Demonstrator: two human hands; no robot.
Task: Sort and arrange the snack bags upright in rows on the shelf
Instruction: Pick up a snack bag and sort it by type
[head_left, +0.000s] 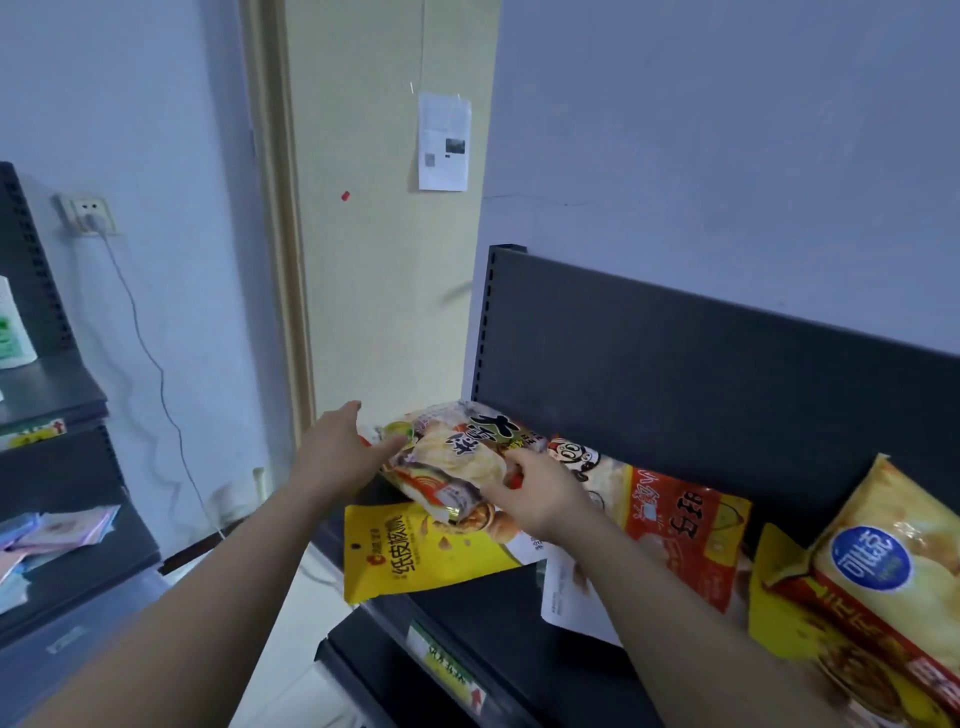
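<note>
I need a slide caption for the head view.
Left hand touches and right hand grips a pale snack bag over a yellow walnut bag on the dark shelf.

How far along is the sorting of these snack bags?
Nothing looks done: no bag in view stands upright. In hand: the right grip holds the pale bag, and the left grip touches it. Left to do: the yellow bag, red bag and blue-badge bag lie flat or tilted.

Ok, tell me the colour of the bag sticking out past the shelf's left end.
The bag is bright yellow, seen in the head view.
</note>
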